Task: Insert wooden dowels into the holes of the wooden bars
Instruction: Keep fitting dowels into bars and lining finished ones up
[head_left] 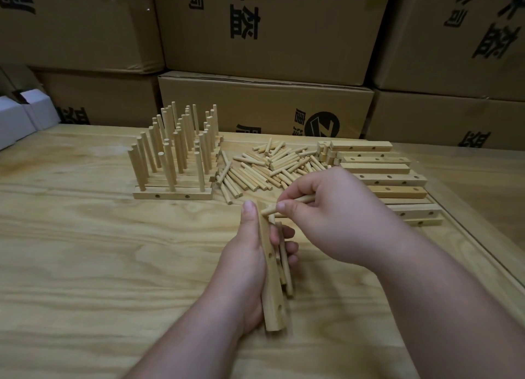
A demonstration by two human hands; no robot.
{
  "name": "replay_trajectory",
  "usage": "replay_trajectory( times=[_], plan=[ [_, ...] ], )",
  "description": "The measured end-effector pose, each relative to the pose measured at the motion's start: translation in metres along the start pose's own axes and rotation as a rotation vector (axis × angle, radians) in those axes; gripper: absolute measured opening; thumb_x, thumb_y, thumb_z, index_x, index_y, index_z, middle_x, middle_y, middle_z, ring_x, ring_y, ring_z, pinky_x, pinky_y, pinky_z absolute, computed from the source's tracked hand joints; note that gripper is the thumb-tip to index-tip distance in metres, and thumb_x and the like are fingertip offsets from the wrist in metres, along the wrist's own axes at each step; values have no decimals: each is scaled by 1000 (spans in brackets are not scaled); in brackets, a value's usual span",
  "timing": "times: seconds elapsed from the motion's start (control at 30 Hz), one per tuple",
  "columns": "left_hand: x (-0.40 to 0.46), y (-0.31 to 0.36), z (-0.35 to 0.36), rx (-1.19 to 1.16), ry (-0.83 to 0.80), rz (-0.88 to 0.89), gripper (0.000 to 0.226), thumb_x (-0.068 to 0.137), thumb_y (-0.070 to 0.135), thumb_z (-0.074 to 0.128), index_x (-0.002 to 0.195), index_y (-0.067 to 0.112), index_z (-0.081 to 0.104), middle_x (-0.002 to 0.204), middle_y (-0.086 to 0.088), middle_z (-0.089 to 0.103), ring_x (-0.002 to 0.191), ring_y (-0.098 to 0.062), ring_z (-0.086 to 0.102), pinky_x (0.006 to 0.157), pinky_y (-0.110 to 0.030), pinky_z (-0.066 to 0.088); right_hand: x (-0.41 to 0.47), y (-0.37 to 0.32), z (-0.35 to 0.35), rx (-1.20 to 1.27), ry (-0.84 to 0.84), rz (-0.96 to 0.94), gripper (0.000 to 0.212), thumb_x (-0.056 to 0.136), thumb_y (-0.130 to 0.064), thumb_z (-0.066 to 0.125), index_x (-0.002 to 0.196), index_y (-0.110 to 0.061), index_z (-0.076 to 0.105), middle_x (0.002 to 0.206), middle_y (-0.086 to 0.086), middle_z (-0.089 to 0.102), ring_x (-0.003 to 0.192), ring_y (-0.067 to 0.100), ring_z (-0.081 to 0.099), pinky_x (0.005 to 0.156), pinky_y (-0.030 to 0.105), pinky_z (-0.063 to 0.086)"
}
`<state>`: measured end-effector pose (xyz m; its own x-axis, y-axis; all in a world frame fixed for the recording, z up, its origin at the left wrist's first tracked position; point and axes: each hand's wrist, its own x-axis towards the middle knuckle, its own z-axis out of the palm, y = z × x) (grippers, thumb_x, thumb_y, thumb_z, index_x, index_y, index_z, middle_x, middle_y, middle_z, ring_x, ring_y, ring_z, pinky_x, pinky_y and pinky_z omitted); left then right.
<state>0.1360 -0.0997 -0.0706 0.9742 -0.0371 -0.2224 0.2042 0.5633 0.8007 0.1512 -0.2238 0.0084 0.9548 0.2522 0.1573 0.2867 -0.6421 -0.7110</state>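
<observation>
A pale plywood table (85,251) with strong grain fills the lower part of the view, and a raised edge strip is seen along its right side. Behind it, brown cardboard cartons (264,26) are stacked like a wall. Two small white boxes (17,117) are set at the far left edge and are partly cut off.

Large black characters are printed on the cartons; most are upside down or cropped, so they cannot be read with confidence. A round black logo (324,124) is printed on the lower middle carton, half hidden by the table edge.

A wooden bar (271,287) is gripped lengthwise by the left hand (247,262), thumb along its upper side and fingers curled beneath; two holes are seen in its facing side. Some spare dowels (285,262) are also held against the bar by those fingers; their number cannot be made out. A single dowel (284,205) is pinched between thumb and forefinger of the right hand (332,216), its tip just beside the bar's far end. Whether it has entered a hole is hidden by the fingers.

Further back, finished bars with upright dowels (176,151) stand at the left, a loose dowel pile (264,165) lies in the middle, and drilled bars (380,177) are laid at the right.
</observation>
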Motion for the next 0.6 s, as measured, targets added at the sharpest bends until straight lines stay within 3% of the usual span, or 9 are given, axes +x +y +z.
replay_trajectory(
  times=[0.13,0.27,0.4,0.6],
  plan=[
    [0,0,1,-18,2,8,71,95,70,36,47,20,54,60,-4,62,54,-15,61,53,-27,57,-1,-8,5,-115,-8,-24,21,98,-29,63,77,-34,61,55,-29,64,53,-2,66,35,10,41],
    [0,-2,0,42,10,6,72,94,71,34,48,19,54,69,-8,65,58,-18,63,51,-26,55,0,-4,1,-61,-25,11,18,97,-28,65,80,-30,66,56,-27,65,55,-8,64,35,9,38],
    [-1,-2,-2,105,-10,9,71,93,72,33,49,20,54,76,-9,66,61,-20,64,52,-27,53,2,4,-7,-51,-14,43,14,92,-37,70,81,-32,75,73,-23,69,72,-11,63,56,19,49],
    [-2,0,1,105,11,9,71,94,71,34,48,20,55,72,-9,65,60,-20,63,51,-27,53,1,1,-1,-47,-57,-9,18,98,-26,63,81,-28,67,52,-26,63,47,-9,60,33,7,34]
  ],
)
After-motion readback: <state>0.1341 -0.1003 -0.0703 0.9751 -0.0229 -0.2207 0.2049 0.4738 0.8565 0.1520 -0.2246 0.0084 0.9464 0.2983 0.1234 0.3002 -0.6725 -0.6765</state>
